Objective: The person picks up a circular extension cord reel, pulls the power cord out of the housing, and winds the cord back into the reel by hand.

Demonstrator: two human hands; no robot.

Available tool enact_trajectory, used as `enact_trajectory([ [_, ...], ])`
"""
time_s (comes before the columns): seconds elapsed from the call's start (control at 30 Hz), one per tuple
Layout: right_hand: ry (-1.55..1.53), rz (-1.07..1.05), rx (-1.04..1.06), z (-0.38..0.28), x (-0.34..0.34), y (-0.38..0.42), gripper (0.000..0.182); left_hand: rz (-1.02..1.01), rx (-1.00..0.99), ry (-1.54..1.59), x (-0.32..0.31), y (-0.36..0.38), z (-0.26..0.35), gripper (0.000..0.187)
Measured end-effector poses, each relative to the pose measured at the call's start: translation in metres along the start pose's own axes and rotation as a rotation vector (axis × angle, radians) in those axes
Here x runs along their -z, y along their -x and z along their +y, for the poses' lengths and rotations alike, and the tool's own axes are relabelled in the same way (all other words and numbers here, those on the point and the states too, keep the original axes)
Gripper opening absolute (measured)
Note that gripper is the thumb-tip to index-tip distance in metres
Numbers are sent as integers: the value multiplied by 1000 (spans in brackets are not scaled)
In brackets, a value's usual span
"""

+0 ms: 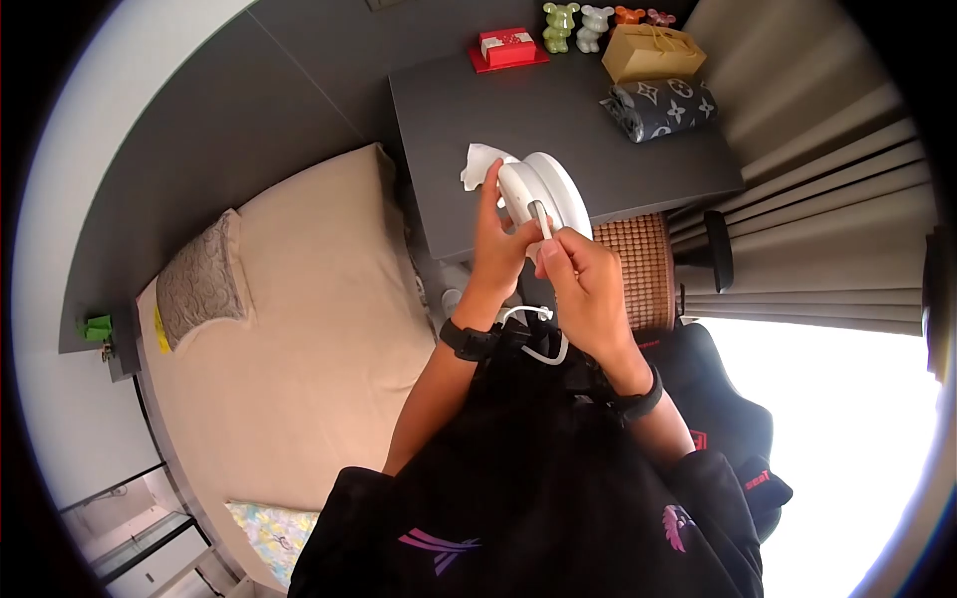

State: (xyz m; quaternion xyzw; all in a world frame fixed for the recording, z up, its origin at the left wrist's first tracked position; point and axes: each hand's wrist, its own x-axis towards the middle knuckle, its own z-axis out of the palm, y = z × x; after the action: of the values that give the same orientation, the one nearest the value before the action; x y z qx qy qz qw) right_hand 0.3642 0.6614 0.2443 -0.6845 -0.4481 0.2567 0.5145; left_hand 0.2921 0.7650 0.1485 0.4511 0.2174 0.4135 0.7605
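Observation:
My left hand [496, 244] holds a round white device [563, 189] by its near side, thumb and fingers spread along the edge. The device has a thick rim and is tilted over the front edge of the grey desk. In my right hand [586, 279], thumb and finger pinch a slim white bar-shaped part [542, 219] right against the device's face. A white cord [546, 357] loops down between my wrists. Behind the left fingertips, a crumpled white piece [480, 164] lies on the desk.
On the grey desk [439, 110] are a red box [507, 47], a tan gift box [653, 52], a rolled dark patterned cloth [663, 108] and several bear figures [560, 28]. A beige bed [309, 299] stands left, a black chair [713, 389] right, beside curtains [797, 159].

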Motion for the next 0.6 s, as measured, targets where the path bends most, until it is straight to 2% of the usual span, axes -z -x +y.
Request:
enact_trajectory([
  [0.1,24,15,24,1,-4,-2,21,-58,176,141,3,-1,2,100],
  [0.2,111,68,111,-5,-9,0,19,-227,176,206,6,0,10,103],
  [0.3,216,143,175,-14,-9,-2,18,-404,197,416,15,-3,16,104],
  [0.4,284,127,241,-14,-9,-3,19,-329,178,306,6,1,20,105],
  [0.53,357,127,324,-18,-17,2,19,-267,223,248,-11,3,38,92],
  [0.57,355,102,298,-18,-16,3,18,-138,243,230,-19,5,44,74],
  [0.6,325,95,320,-16,-19,4,17,-104,286,267,-17,6,42,69],
])
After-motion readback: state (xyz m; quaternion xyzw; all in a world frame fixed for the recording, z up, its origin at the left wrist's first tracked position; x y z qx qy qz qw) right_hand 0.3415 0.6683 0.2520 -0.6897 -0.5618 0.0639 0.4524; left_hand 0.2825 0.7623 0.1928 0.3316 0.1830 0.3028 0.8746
